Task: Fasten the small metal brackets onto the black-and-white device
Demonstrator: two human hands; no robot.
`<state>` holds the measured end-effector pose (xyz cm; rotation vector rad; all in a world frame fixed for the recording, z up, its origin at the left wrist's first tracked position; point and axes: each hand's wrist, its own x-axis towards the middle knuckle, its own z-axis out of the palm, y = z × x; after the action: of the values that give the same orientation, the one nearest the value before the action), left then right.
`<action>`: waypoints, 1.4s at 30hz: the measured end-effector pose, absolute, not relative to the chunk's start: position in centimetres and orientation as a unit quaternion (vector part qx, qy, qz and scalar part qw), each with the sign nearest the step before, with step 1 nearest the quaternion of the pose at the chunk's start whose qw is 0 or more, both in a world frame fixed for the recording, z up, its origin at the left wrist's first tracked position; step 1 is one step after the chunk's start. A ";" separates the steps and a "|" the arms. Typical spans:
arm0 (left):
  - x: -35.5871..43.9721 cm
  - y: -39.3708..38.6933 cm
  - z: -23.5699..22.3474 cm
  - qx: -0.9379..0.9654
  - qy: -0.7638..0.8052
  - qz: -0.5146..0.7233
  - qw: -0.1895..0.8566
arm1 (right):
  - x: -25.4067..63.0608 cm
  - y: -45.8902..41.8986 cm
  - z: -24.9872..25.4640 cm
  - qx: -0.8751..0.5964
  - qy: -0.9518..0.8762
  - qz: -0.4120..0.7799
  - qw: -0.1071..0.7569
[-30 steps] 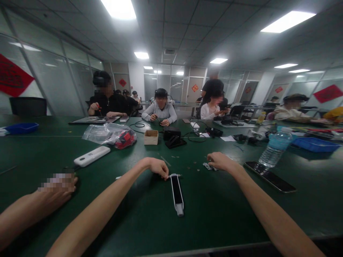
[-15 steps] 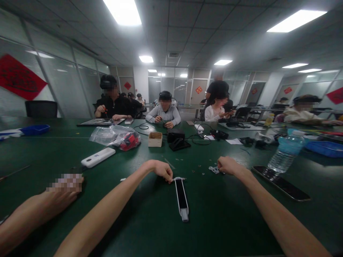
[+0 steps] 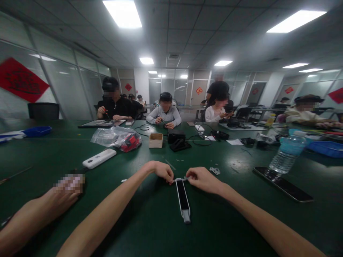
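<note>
A narrow white-framed device (image 3: 182, 194) with a long black face and a grey block at its near end lies on the green table (image 3: 214, 228). My left hand (image 3: 164, 172) pinches at the left end of a small cross piece at the device's far end; what exactly is between the fingertips is too small to tell. On the other side of that end, my right hand (image 3: 200, 177) has thumb and fingers closed around a tiny silvery part (image 3: 185, 178). Flat metal pieces (image 3: 215, 170) lie loose just beyond my right hand.
At left, another person's hand (image 3: 71, 185) rests near a white handheld case (image 3: 99, 159). A plastic bag (image 3: 107, 136), a small cardboard box (image 3: 155, 140) and a black stand (image 3: 179, 142) stand farther back. To the right are a phone (image 3: 282, 184) and a water bottle (image 3: 288, 151).
My right hand has moved left from the loose metal pieces to the far end of the device. My left hand stays at that end, still pinching.
</note>
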<state>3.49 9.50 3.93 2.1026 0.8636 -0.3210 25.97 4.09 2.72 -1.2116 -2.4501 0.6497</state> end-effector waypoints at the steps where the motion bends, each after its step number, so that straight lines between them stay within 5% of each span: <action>1: 3.5 9.4 4.0 0.835 0.343 -0.124 0.412 | 26.0 4.0 2.7 -0.425 -0.855 0.243 0.168; 25: 3.3 9.8 3.4 0.836 0.332 -0.132 0.417 | 25.9 4.3 1.8 -0.416 -0.822 0.342 0.187; 32: 3.9 8.5 4.5 0.808 0.386 -0.119 0.428 | 25.4 3.3 2.1 -0.458 -0.827 0.280 0.168; 42: 4.0 7.0 4.2 0.769 0.486 0.065 0.411 | 26.2 3.9 2.3 -0.413 -0.838 0.332 0.133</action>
<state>4.02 7.03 4.16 1.9349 1.2239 0.1627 26.18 3.89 2.34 -1.1965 -2.4294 0.9620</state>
